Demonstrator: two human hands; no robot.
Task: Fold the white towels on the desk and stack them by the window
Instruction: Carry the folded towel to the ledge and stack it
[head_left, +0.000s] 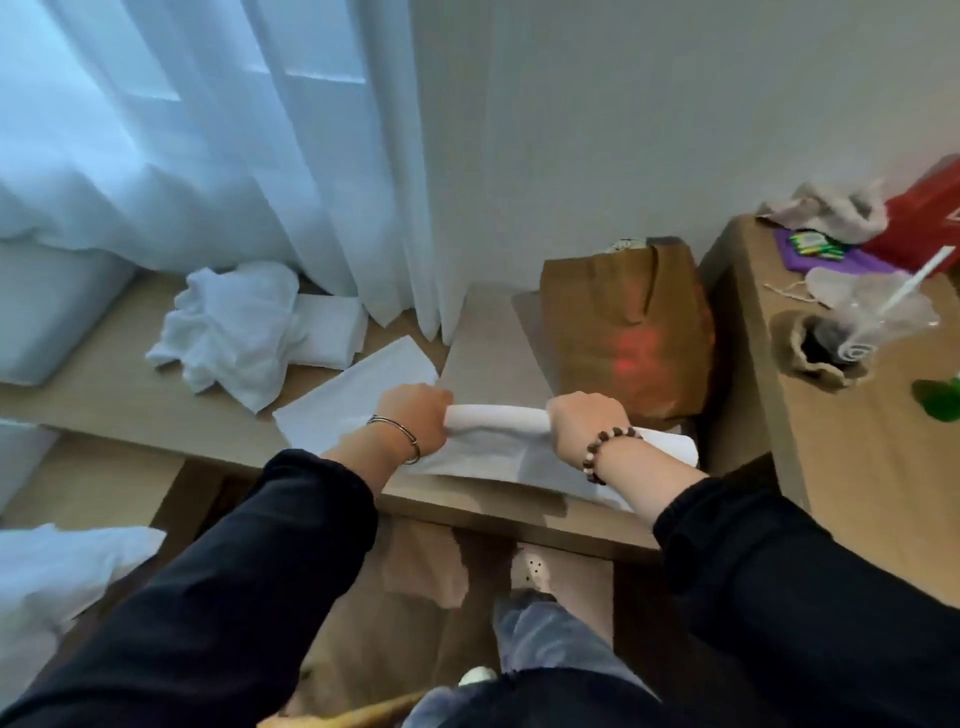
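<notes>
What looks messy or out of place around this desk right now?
A crumpled white towel lies heaped by the curtain, against a folded towel, so that spot looks untidy. On the side table, a plastic cup with a straw seems tipped on its side.

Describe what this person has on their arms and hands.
Long dark sleeves with gathered cuffs cover both arms: left sleeve, right sleeve. Above the bare left hand sits a thin silver bangle; above the bare right hand, a bracelet of brown beads with some pale ones.
</notes>
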